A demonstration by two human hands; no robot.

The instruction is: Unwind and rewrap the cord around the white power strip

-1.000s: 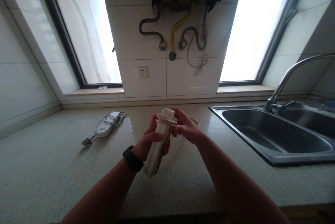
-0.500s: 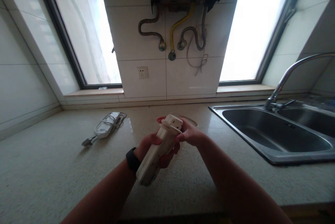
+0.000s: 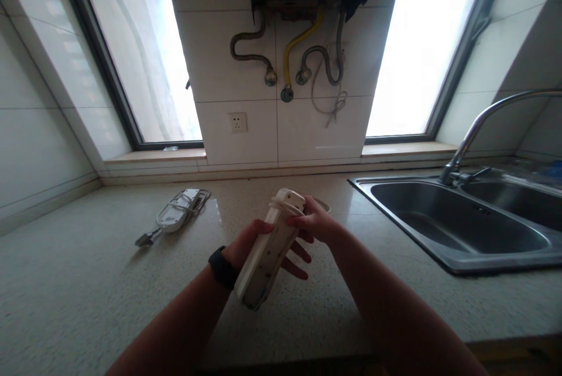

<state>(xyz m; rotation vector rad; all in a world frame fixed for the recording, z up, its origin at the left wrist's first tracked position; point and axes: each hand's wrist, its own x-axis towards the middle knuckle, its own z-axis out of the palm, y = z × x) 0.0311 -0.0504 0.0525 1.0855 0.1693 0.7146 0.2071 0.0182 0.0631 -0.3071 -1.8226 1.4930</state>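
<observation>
Your left hand (image 3: 259,244) cradles a white power strip (image 3: 270,247) from below, thumb on its near long side and fingers spread open beneath it, so the hold is loose. Your right hand (image 3: 314,224) pinches closed on the strip's far end, where its white cord (image 3: 287,207) is wound around the body. The strip is held in the air above the middle of the worktop (image 3: 88,282), tilted with the far end raised; it is long, cream-white, with socket holes along its face. Open worktop lies below and to your left. A second power strip (image 3: 178,216) with bundled cord lies well apart toward the back left. The sink (image 3: 456,229) sits to the right, its rim near your right forearm, the faucet (image 3: 478,130) at its back edge.
</observation>
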